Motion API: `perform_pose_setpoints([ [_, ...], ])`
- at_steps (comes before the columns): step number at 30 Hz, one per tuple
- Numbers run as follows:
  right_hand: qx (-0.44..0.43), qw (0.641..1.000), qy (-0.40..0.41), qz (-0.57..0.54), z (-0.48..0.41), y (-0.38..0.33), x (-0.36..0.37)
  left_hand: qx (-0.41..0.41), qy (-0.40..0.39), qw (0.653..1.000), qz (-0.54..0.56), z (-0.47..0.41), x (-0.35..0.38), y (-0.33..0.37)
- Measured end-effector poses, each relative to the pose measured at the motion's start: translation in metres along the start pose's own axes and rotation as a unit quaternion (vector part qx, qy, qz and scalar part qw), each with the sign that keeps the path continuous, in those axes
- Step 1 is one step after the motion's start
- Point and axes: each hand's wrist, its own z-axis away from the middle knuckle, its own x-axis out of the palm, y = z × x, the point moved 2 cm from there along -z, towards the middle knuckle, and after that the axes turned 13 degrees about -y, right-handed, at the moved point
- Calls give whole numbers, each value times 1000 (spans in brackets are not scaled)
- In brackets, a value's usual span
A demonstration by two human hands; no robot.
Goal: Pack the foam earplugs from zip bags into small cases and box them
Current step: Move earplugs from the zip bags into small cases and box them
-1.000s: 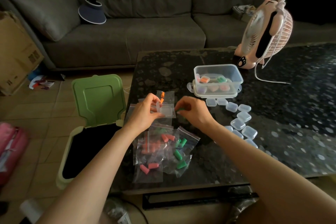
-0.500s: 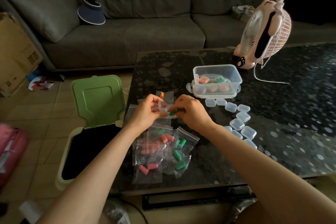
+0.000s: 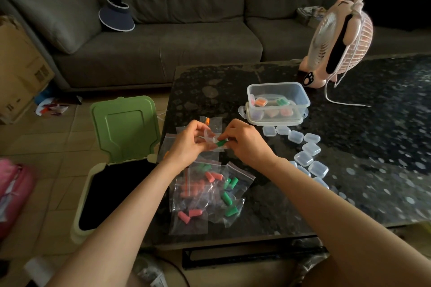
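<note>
Green foam earplug [image 3: 221, 143], a short blunt cylinder, only partly showing: far end hidden inside the tight pinching grip of the right hand [image 3: 245, 142]. Touching it, small clear plastic case [image 3: 210, 138], mostly covered by fingers, lid position hard to make out; held in the curled grip of the left hand [image 3: 187, 145], just above the black speckled desk [image 3: 361, 135]. Below the wrists, overlapping clear zip bags [image 3: 210, 193], edges blurred by glare, pink, orange and green plugs inside. Row of empty clear cases [image 3: 311, 148], partly cut off by the right forearm. Beyond, clear rectangular box [image 3: 298, 95], filled cases inside.
</note>
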Motion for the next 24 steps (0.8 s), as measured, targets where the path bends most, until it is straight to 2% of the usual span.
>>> perform_pose_setpoints([
  [7, -28, 996, -42, 71, 4, -7, -5, -3, -7, 1000, -7, -1, 0, -1],
  [12, 17, 998, -38, 48, 1, 2, -14, 1, -9, 1000, -25, -1, -2, -3],
  [17, 97, 992, 11, -86, 3, 6, -27, 10, -10, 1000, -26, -2, -2, -5],
  [21, 138, 958, 32, -249, 6, 10, -27, 19, -16, 1000, -14, -2, -1, -4],
  [24, 154, 941, 42, -298, 6, 12, -26, 30, -21, 999, -4, -3, 1, -3],
])
